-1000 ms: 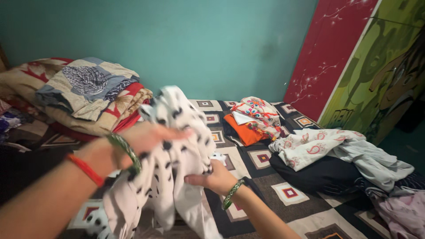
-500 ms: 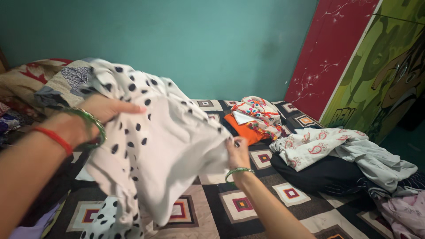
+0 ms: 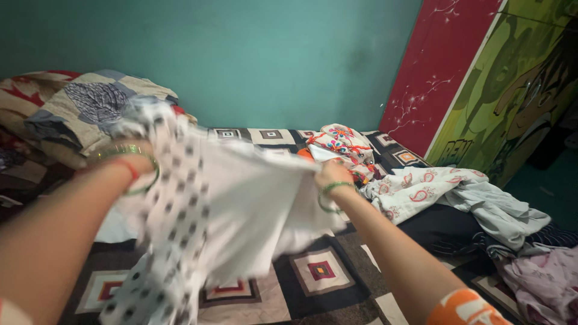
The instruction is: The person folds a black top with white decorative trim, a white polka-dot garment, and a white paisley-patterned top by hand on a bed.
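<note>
A white garment with black dots (image 3: 223,210) is stretched out in the air between both my hands above the bed. My left hand (image 3: 133,161), with green bangles and a red thread at the wrist, grips its left edge; the cloth hides most of the fingers. My right hand (image 3: 331,174), wearing a green bangle, pinches the garment's right edge. The cloth is blurred and hangs down toward the patterned bedcover (image 3: 313,271).
Folded quilts (image 3: 78,108) are stacked at the left. An orange and white embroidered garment (image 3: 340,144) lies behind my right hand. A white paisley cloth (image 3: 421,189), a grey cloth (image 3: 500,210) and pink fabric (image 3: 542,283) lie at the right, by a painted wardrobe (image 3: 512,84).
My hands have pulled apart and spread the dotted garment wide. It was bunched between them a second ago. My left hand moved left and my right hand moved right.
</note>
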